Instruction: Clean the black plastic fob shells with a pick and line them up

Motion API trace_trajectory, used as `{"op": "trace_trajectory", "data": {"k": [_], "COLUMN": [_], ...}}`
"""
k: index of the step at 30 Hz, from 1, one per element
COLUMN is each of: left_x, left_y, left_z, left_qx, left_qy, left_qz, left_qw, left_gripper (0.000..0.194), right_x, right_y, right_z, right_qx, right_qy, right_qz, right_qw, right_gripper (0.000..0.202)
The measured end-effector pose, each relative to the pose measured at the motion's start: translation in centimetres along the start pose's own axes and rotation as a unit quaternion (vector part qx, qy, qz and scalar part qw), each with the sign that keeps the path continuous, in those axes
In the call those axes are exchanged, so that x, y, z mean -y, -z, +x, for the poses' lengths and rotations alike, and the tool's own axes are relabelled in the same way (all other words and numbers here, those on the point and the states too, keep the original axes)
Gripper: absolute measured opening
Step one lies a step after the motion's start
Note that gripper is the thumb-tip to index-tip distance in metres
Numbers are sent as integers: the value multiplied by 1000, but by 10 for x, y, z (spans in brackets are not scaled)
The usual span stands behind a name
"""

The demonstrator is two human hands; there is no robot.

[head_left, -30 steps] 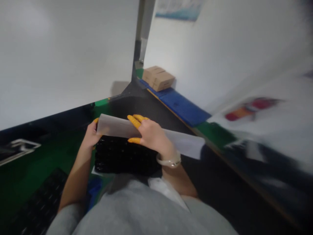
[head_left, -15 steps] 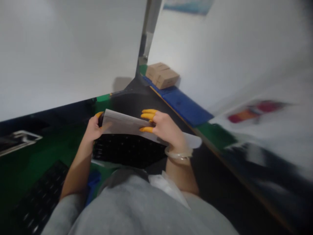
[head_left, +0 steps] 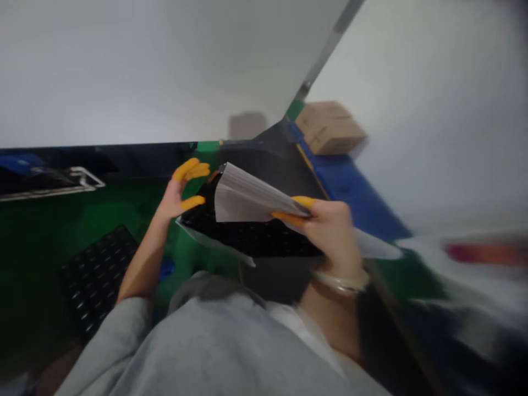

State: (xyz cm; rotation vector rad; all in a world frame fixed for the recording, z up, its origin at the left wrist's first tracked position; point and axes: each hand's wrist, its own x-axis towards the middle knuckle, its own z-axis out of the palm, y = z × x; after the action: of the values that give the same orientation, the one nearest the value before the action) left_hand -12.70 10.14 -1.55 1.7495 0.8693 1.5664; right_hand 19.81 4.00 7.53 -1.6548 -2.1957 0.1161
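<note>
"White paper, you said. Where is it, from your end?"

"I have the paper (head_left: 247, 201) near the middle of my view, slanting over a black tray (head_left: 268, 236). Its left end fans into several layers, too soft for me to count. It hides part of the tray, and I can't make out whether the two touch."

"And the hands?"

"The right hand (head_left: 332, 228) is closed on the paper, yellow-covered fingers pinching it from both sides; the palm and wrist block my look at the stretch between there and the pale far end. The left hand (head_left: 179, 190) is well parted between thumb and curled fingers, with nothing in its grasp. It sits just beside the tray's left end; contact there, I can't tell."

"Further out?"

"A bracelet or watch (head_left: 342, 283), smeared, on the right wrist. Grey shirt (head_left: 223, 341) fills the bottom, cut off by the lower edge. Another black tray (head_left: 101, 275) lies to the left, sunk in gloom. Beyond, a cardboard box (head_left: 330, 126) stands on a blue board (head_left: 355, 187) and covers part of it. At far right I get only a red streak (head_left: 482, 253), too blurred to name."
</note>
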Motion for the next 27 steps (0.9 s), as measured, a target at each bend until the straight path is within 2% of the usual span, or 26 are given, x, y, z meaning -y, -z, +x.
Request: {"op": "trace_trajectory", "data": {"k": [2,4,6,7,8,9,11,14,16,18,20,27], "left_x": [21,45,70,81,91,101,116,131,138,142,143,146], "left_y": [27,43,43,38,29,18,-4,-31,-41,-46,-47,-41], "left_z": [-27,-64,-102,-119,-132,-142,-149,-140,-131,-128,-131,-152], "left_qx": [-88,-223,-332,-360,-367,-366,-347,-319,-321,-338,-354,-377], "left_qy": [19,56,152,213,273,296,323,332,331,324,317,318], "left_qz": [28,86,82,58,29,15,-17,-56,-72,-79,-86,-101], "left_qw": [996,969,927,907,889,882,880,886,884,880,876,864], "left_gripper": [78,79,92,101,112,117,113,87,64,47,40,40], "right_x": [-1,-2,-2,-2,-1,-1,-2,-3,-3,-4,-4,-9], "right_y": [5,9,14,16,18,20,24,29,29,29,27,23], "right_z": [-5,-9,-12,-13,-13,-13,-11,-8,-7,-7,-8,-7], "right_qx": [-50,-106,-151,-166,-175,-180,-190,-209,-213,-215,-226,-285], "right_qy": [5,19,35,37,35,31,24,13,0,-12,-24,-84], "right_qz": [29,54,69,69,68,65,60,51,50,53,58,66], "right_qw": [998,993,985,983,982,981,980,976,976,975,972,953], "right_gripper": [38,39,40,40,41,42,45,50,51,50,49,51]}}
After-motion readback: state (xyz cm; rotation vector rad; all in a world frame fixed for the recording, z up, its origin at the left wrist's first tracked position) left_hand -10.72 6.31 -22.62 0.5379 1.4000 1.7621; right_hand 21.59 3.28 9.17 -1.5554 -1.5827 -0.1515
